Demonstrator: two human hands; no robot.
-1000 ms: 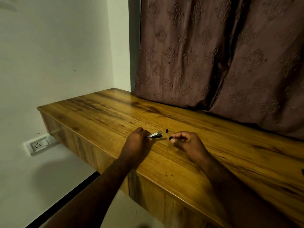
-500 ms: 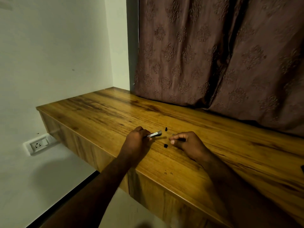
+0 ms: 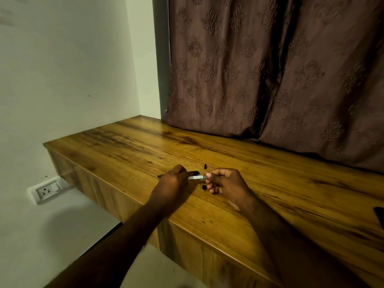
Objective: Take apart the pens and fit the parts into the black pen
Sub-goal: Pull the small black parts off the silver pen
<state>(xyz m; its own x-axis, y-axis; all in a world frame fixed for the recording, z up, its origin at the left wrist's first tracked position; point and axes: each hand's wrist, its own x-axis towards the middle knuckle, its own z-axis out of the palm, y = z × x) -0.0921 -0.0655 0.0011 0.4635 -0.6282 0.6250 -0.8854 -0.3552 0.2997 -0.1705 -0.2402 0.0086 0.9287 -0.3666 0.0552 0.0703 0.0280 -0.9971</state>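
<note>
My left hand (image 3: pixel 173 182) grips a pale, silvery pen barrel (image 3: pixel 197 178) that points right, and a thin dark tip sticks out past the hand's left side. My right hand (image 3: pixel 225 182) meets the barrel's right end, with thumb and forefinger pinched there; what they pinch is hidden. A dark pen part (image 3: pixel 193 172) lies just behind the barrel. One small black piece (image 3: pixel 204 187) lies on the wooden table (image 3: pixel 291 196) under my right fingers. Another small black piece (image 3: pixel 205 166) lies a little farther back.
A patterned brown curtain (image 3: pixel 270 80) hangs against the table's back edge. The table's front edge runs close under my forearms. A dark object (image 3: pixel 379 214) peeks in at the right border. A wall socket (image 3: pixel 46 191) sits on the white wall below the table's left end.
My right hand moved left and closed the gap to the barrel's end. The barrel now lies more level, and a thin tip shows beyond my left hand.
</note>
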